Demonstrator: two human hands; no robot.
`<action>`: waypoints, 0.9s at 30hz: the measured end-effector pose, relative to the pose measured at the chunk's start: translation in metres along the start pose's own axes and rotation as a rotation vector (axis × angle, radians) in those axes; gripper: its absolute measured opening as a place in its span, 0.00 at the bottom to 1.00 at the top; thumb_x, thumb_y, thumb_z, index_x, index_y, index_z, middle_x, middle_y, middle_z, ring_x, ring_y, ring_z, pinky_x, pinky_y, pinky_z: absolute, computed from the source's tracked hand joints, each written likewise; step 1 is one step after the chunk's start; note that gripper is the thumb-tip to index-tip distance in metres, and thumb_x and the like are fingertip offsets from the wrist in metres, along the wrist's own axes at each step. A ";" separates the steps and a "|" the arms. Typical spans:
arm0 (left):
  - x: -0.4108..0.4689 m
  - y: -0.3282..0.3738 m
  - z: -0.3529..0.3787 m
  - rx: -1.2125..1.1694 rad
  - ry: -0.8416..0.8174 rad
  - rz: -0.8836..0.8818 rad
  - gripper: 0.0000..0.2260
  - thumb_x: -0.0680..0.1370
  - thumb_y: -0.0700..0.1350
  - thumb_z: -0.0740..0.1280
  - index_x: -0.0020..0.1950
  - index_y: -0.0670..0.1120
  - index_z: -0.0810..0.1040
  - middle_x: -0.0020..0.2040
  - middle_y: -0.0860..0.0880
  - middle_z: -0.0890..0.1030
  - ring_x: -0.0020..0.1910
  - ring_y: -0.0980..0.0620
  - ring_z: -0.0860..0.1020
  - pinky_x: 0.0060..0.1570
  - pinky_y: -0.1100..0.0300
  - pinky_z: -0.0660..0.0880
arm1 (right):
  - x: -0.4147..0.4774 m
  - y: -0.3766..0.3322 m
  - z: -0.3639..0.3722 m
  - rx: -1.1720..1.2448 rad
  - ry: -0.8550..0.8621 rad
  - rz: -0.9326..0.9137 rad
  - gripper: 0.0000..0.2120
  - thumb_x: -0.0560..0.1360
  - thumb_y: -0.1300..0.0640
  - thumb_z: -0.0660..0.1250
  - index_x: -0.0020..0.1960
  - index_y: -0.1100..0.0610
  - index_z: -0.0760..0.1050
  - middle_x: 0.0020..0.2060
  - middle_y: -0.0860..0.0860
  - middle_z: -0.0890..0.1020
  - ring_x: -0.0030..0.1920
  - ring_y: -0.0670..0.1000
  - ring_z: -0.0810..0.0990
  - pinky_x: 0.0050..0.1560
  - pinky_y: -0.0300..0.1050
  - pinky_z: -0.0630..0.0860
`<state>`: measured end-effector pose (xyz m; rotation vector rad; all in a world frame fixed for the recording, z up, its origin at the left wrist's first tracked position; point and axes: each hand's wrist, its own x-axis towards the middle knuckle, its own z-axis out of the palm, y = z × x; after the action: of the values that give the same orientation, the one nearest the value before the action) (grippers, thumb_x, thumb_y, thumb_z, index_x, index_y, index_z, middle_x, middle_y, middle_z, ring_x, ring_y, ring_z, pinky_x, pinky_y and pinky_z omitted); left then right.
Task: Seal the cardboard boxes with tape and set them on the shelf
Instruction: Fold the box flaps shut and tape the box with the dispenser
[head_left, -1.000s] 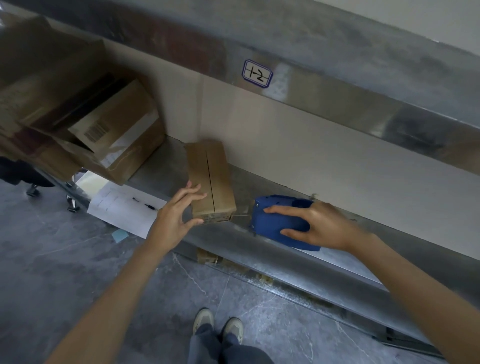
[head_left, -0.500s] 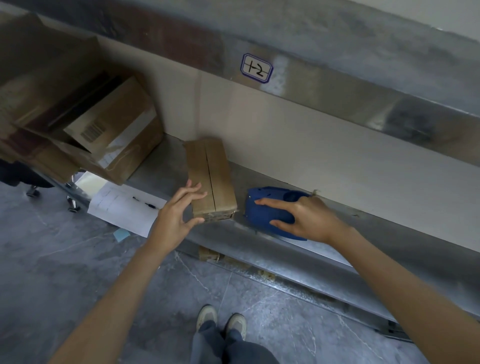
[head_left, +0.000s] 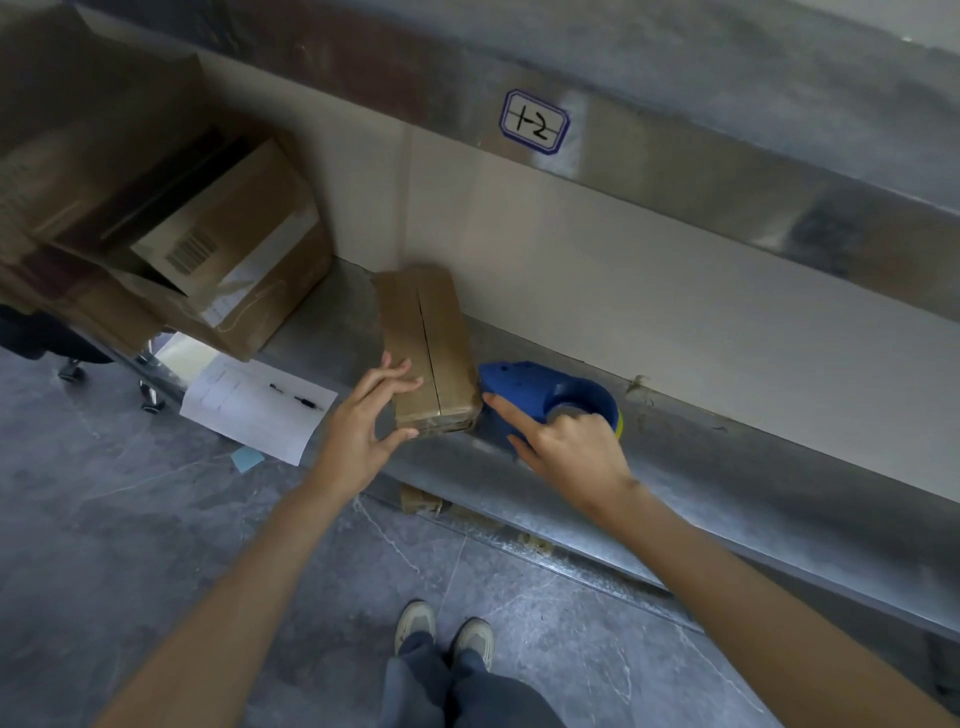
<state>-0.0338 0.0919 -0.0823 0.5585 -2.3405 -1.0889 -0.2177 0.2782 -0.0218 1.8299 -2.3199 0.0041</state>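
Setting: metal shelf (head_left: 727, 467) against a pale wall, with label "1-2" (head_left: 535, 122) on the rail above.
Small cardboard box (head_left: 426, 343): lies on the shelf near its front edge; the top seam shows dark and seems untaped.
Tape dispenser (head_left: 535, 389): blue; has slid left from well apart, and its nose now touches the box's near right corner.
Right hand (head_left: 571, 452): curled round the dispenser, index finger stretched along it.
Left hand (head_left: 363, 426): fingers straight, steadying the box's near left corner as before.
Reading: taping appears about to begin; final shelving would follow.

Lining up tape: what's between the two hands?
The small cardboard box, between left hand and right hand on the blue tape dispenser; head view.
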 end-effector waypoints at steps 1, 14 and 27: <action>0.000 0.001 0.000 0.003 -0.007 -0.001 0.26 0.69 0.37 0.78 0.65 0.47 0.77 0.70 0.53 0.73 0.78 0.53 0.62 0.74 0.67 0.58 | 0.004 -0.003 0.004 0.015 0.007 0.017 0.27 0.67 0.54 0.79 0.66 0.51 0.79 0.19 0.50 0.60 0.20 0.50 0.54 0.22 0.37 0.51; 0.001 0.005 0.000 -0.002 0.017 -0.036 0.28 0.68 0.37 0.79 0.66 0.48 0.77 0.70 0.55 0.72 0.77 0.56 0.62 0.76 0.55 0.60 | 0.005 0.064 0.042 0.363 -0.207 0.433 0.34 0.82 0.44 0.59 0.78 0.37 0.40 0.29 0.51 0.73 0.25 0.49 0.71 0.22 0.43 0.62; 0.001 0.002 -0.001 0.070 0.000 -0.023 0.30 0.68 0.39 0.80 0.68 0.50 0.76 0.71 0.56 0.71 0.77 0.57 0.61 0.71 0.56 0.65 | 0.003 0.076 0.034 0.367 -0.228 0.465 0.34 0.80 0.39 0.60 0.79 0.39 0.47 0.64 0.56 0.70 0.57 0.60 0.75 0.49 0.51 0.76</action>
<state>-0.0344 0.0918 -0.0799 0.6122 -2.3852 -1.0209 -0.2966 0.2891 -0.0460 1.4344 -3.0250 0.3194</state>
